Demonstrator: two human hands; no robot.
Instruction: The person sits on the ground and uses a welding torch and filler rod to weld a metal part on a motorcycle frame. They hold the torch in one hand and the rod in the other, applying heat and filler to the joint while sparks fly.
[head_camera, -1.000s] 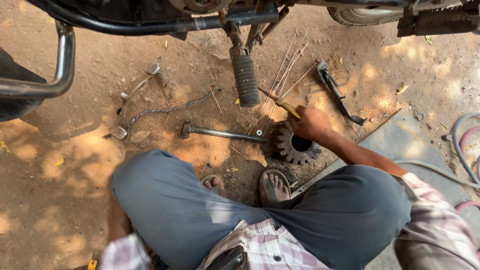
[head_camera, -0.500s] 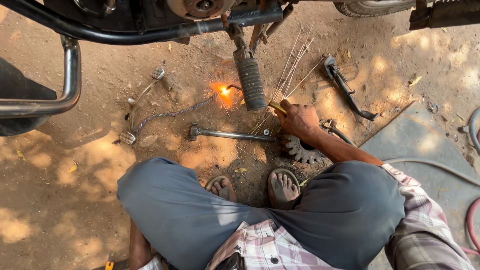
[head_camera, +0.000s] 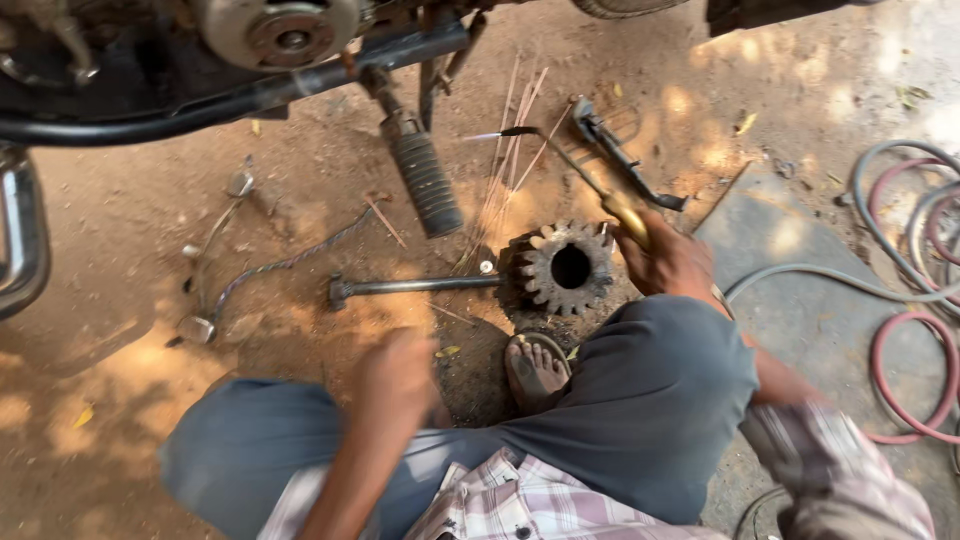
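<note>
Torch work seen from a head camera looking down at a person squatting on bare reddish dirt beside a motorcycle. Right hand (head_camera: 672, 262) is wrapped shut around the brass handle of a gas torch (head_camera: 590, 178), whose thin dark neck runs up and left to a tip giving a small pale flame just above a scatter of thin filler rods (head_camera: 510, 150) lying on the ground. Half a second ago the tip was lower and further left, throwing a bright orange flare near the rubber footpeg (head_camera: 425, 185); now that flare is gone and the torch is lifted clear of the metal, so the heating seems to be paused or between passes rather than under way. Left hand (head_camera: 395, 385), not in sight a second ago, has come into view low in the picture, blurred and hovering above the left knee; its fingers look loosely curled, but whether it holds anything cannot be told. A toothed steel gear (head_camera: 565, 268) lies on the dirt just left of the right hand, touching the end of a long steel shaft (head_camera: 415, 286) that runs away to the left. A sandalled foot (head_camera: 535, 368) sits just below the gear. Further left lie a braided cable (head_camera: 285, 265) and a small bent lever. Red and grey hoses (head_camera: 905, 330) coil over a grey slab on the right. The motorcycle frame (head_camera: 200, 105) and engine casing fill the top edge.
</note>
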